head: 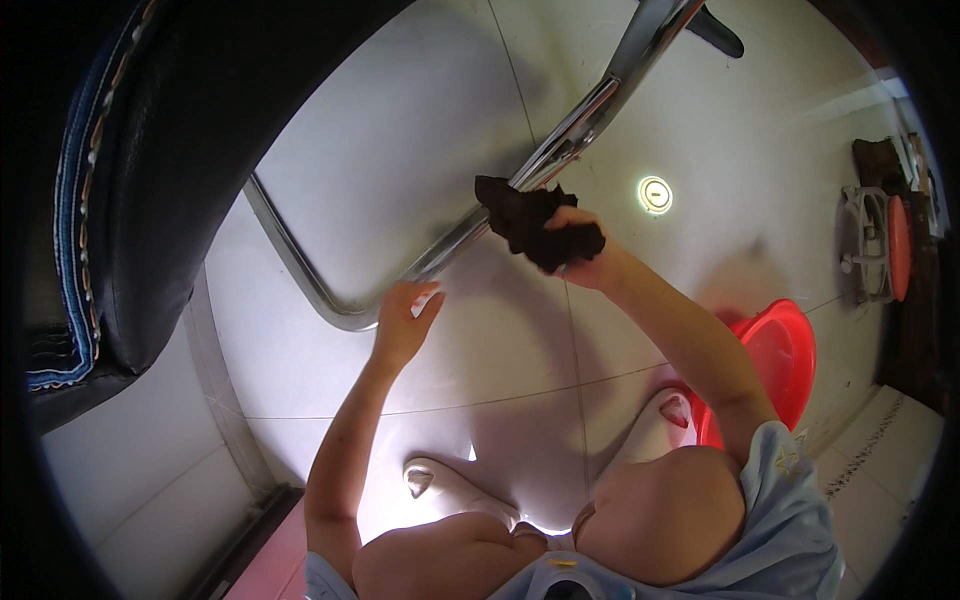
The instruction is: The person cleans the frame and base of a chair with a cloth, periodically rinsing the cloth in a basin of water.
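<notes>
A crumpled dark cloth (536, 225) is gripped in my right hand (581, 247) and pressed against a chrome metal tube (559, 154) of a chair frame. The cloth hides part of the tube. Lower down, near the tube's bend, my left hand (405, 315) rests at the metal with thumb and fingers apart; whether its fingertips grip the tube is hard to tell. The frame's bent tube (300, 277) runs close over the tiled floor, left of my left hand. At the upper left looms the black chair seat (195, 112), with a blue stitched edge.
A red plastic basin (799, 360) stands on the floor beside my right forearm. Farther right, a folding stool (874, 240) with a red seat stands near dark furniture. A round metal floor cover (655, 195) is set in the tiles. Tiled walls border the lower left and right.
</notes>
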A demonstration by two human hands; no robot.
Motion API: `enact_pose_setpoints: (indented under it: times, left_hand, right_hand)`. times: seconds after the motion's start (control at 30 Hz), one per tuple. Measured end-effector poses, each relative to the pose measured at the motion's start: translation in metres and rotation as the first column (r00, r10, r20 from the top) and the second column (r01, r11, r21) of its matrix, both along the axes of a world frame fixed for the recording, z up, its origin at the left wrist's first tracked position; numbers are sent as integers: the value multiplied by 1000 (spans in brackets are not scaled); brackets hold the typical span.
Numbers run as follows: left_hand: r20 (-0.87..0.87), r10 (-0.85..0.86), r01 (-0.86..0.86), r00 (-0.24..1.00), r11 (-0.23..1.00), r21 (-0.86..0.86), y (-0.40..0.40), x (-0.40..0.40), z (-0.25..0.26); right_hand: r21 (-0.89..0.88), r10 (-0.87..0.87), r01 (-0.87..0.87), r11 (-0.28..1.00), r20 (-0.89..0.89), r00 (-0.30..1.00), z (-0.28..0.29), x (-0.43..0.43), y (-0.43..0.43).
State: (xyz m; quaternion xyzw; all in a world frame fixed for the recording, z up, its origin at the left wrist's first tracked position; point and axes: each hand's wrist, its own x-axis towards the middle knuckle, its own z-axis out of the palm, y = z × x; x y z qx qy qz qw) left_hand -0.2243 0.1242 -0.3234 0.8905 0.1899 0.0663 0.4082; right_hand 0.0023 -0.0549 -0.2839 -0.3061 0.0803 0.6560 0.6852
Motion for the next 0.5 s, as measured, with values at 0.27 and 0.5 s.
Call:
enact_pose_setpoints:
  times: [0.27,0.5]
  left_hand:
    - [-249,194,-242,949,-60,-968,-66,67,62]
    - [-79,447,-293,891,434,-852,0,89,18]
  right_hand:
    - [-1,124,-146,989,530,839,20,-51,7]
    - [-47,192,196,979,513,-836,34,41,16]
